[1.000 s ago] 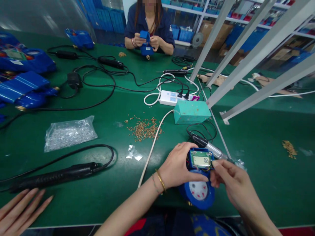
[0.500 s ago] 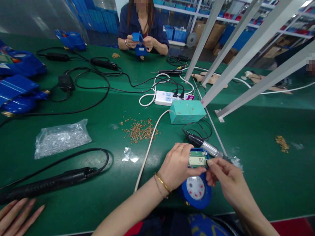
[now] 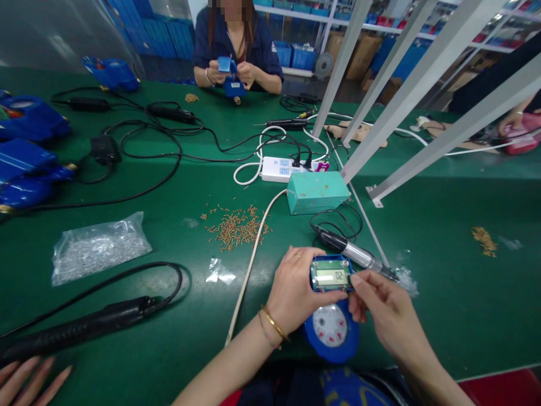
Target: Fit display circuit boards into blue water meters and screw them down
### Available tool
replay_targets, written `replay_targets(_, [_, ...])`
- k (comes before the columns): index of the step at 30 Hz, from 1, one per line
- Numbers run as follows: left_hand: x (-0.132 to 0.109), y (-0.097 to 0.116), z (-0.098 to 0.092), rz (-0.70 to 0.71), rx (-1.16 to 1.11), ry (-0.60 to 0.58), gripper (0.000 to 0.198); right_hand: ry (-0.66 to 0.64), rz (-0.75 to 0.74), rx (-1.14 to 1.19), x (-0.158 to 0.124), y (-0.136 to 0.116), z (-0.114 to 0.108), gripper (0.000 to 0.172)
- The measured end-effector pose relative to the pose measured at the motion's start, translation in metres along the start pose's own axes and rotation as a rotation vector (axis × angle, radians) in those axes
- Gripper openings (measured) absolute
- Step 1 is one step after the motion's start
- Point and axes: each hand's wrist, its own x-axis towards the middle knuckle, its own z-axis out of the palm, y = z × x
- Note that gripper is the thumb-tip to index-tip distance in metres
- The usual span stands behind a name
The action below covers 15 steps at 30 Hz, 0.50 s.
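Both my hands hold a blue water meter (image 3: 332,332), its white dial facing up near the table's front edge. Above the dial sits a green circuit board with a lit LCD display (image 3: 332,275) reading about 02. My left hand (image 3: 296,293) wraps the meter's left side, and my right hand (image 3: 380,304) pinches the board's right edge. Just beyond the board lies a black-and-silver electric screwdriver (image 3: 350,254). Another person's fingers (image 3: 29,380) rest at the lower left, next to a black electric screwdriver (image 3: 80,327).
Brass pins (image 3: 236,228) lie scattered on the green workbench (image 3: 439,316), near a bag of small silver parts (image 3: 99,248) and a teal box (image 3: 316,193). Behind are a power strip (image 3: 281,169), black cables, and blue meters (image 3: 25,121). A co-worker (image 3: 236,45) across the bench holds another. Grey metal struts (image 3: 426,96) stand at right.
The whole scene has shifted left and slightly down in view. The meter has turned, with its display facing up more squarely, and both hands still hold it.
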Motion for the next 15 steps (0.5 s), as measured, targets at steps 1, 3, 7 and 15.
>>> replay_targets(1, [0.0003,0.0014,-0.0001,-0.014,0.013,-0.005,0.057,0.0,0.001,0.002,0.0003,0.0001,0.0003,0.042])
replay_targets(3, [0.0007,0.0034,-0.0001,-0.034,0.03,-0.015,0.056,0.004,0.006,0.003,0.0007,0.0001,0.0005,0.042])
replay_targets(7, [0.0007,0.0036,0.0016,-0.037,0.024,-0.013,0.054,0.006,0.012,-0.009,0.0003,0.0005,-0.0004,0.042])
replay_targets(15, [-0.0001,0.0019,0.0021,-0.027,-0.023,-0.008,0.057,0.009,0.009,-0.004,-0.0015,-0.0008,0.0009,0.042])
